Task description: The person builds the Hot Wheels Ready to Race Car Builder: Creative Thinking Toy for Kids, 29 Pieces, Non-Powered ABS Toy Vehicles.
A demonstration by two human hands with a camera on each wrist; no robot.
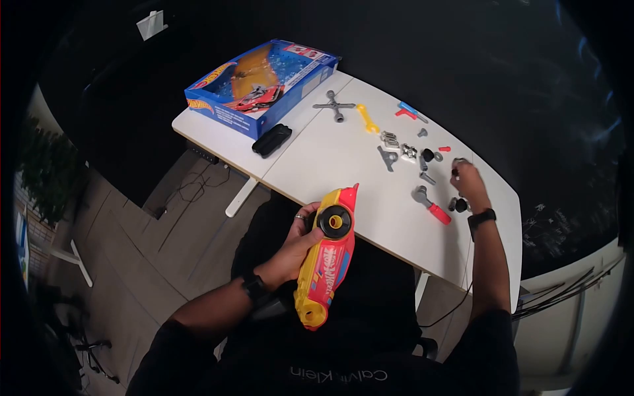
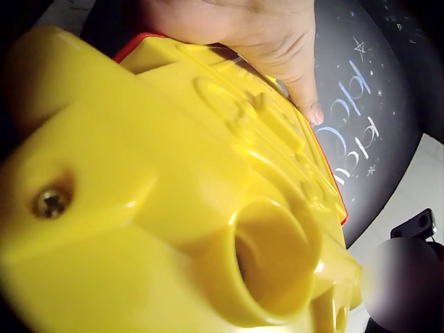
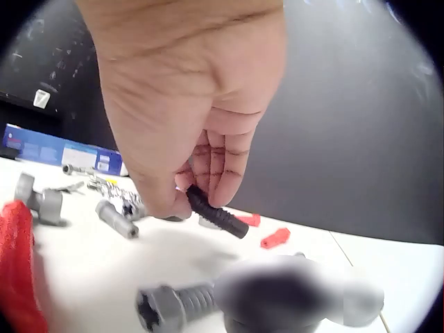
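Note:
My left hand (image 1: 290, 254) grips a red and yellow toy car body (image 1: 323, 267), with the thumb beside its black wheel (image 1: 334, 222). The left wrist view shows the yellow underside (image 2: 166, 208) close up, with a round yellow socket (image 2: 274, 263) and a screw (image 2: 51, 202). Over the right part of the table, my right hand (image 1: 471, 183) is lowered among loose parts. In the right wrist view that hand (image 3: 198, 104) pinches a black ribbed piece (image 3: 220, 216) between thumb and fingers, just above the white surface.
A blue toy box (image 1: 264, 86) stands at the table's far left, a black tray (image 1: 272, 140) in front of it. Grey bolts, a yellow wrench (image 1: 366, 119), a grey cross-shaped wrench (image 1: 334, 106), a blue and red tool (image 1: 411, 111) and a red-handled hammer (image 1: 431, 206) lie on the table (image 1: 389, 218).

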